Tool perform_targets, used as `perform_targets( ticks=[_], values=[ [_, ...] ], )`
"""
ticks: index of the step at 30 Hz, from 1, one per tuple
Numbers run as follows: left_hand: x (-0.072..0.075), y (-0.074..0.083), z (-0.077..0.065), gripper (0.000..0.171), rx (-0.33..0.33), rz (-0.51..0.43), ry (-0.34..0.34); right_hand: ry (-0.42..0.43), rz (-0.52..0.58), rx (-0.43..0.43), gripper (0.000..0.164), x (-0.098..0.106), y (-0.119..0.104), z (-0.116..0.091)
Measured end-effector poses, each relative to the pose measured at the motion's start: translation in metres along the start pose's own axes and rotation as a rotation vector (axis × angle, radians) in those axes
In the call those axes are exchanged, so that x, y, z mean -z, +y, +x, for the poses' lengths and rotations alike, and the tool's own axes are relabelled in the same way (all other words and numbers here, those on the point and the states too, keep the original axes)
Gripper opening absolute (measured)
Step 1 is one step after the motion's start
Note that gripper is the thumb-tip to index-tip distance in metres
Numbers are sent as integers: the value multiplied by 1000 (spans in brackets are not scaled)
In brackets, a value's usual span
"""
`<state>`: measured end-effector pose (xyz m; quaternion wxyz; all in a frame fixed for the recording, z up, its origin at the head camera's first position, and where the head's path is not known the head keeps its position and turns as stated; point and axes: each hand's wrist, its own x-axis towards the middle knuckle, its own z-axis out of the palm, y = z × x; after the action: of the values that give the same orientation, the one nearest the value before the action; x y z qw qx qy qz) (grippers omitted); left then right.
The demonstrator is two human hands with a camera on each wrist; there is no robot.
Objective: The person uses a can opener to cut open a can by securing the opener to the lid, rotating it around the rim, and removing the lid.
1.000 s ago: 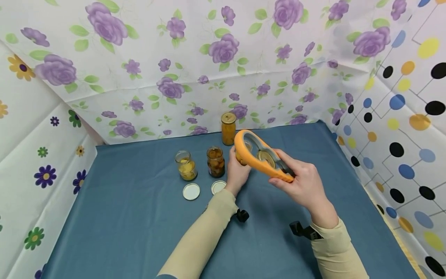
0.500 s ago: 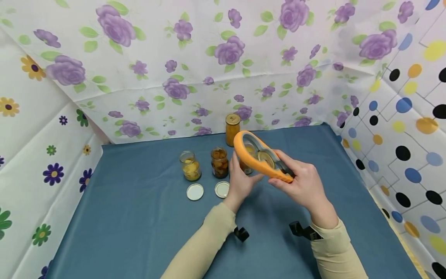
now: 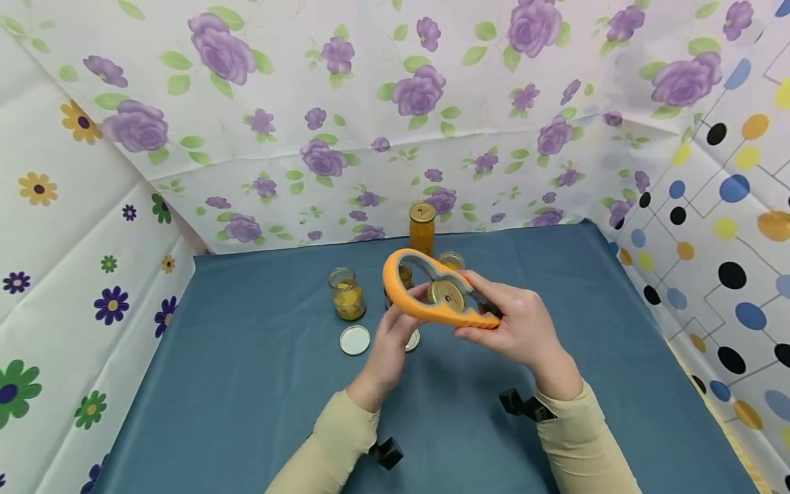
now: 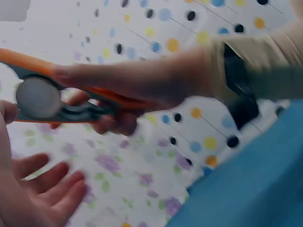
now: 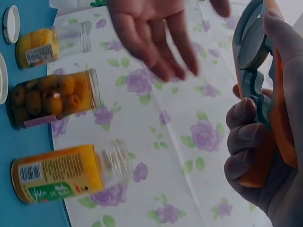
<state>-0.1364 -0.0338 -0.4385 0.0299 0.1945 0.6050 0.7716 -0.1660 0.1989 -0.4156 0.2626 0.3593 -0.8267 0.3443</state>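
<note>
My right hand [image 3: 518,317] grips an orange and grey jar opener [image 3: 400,296] by its handles. A gold lid [image 3: 447,295] sits between the opener's toothed arms. My left hand [image 3: 384,346] is just left of the opener, its fingers loosely extended and its fingertips close to the lid. In the left wrist view the lid [image 4: 39,98] shows as a pale disc and the left hand [image 4: 49,194] holds nothing. An open glass jar [image 3: 452,260] with yellow contents stands behind the opener. Its label shows on the jar [image 5: 61,172] in the right wrist view.
Left of the hands stands an open jar [image 3: 348,298] of yellow pieces. A jar of brown, olive-like pieces [image 5: 47,99] is mostly hidden in the head view. A jar with a gold lid [image 3: 422,230] stands at the back. Two lids lie upturned, one [image 3: 354,340] partly beside my left hand.
My left hand has left the open jar and come back toward me, up to the opener. The right hand has moved the opener, with the lid in it, slightly left and down.
</note>
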Motion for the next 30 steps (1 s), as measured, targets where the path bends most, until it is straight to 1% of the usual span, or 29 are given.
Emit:
perform_targets(
  ticks=[1,2,5,6,8,9,10,11,13,16,18,23,26,28,30],
  values=[
    [3,3,-1,53,13,-39,-43,-2,5,12,89,-1,-1,1],
    [5,6,-3,54,29,-97,-83,-5,9,25,89,-3,-2,3],
    [11,11,-6,56,85,-356,-210,-12,30,64,89,-7,-3,5],
    [12,11,-6,57,107,-450,-240,-15,35,79,89,-8,-4,6],
    [14,11,-8,56,152,-616,-282,-26,34,104,89,-11,-4,7],
    [15,11,-8,55,179,-684,-291,-30,29,115,89,-13,-4,7],
    [16,11,-8,55,204,-732,-292,-34,22,121,89,-15,-4,7],
    [17,10,-8,56,225,-761,-286,-40,12,126,89,-16,-4,7],
    [19,9,-8,59,267,-782,-256,-49,-5,127,89,-19,-3,7],
    [22,7,-7,64,299,-761,-221,-56,-11,123,88,-22,-2,7],
    [24,5,-6,64,304,-751,-224,-59,-6,122,88,-23,-2,7],
    [28,6,-4,61,278,-721,-258,-66,9,128,89,-24,0,11],
    [28,5,-3,60,266,-693,-264,-70,9,122,89,-23,1,11],
    [28,3,-4,57,276,-673,-264,-67,-2,122,88,-21,1,9],
    [26,1,-5,56,298,-657,-250,-56,-16,119,87,-18,1,6]
  ],
)
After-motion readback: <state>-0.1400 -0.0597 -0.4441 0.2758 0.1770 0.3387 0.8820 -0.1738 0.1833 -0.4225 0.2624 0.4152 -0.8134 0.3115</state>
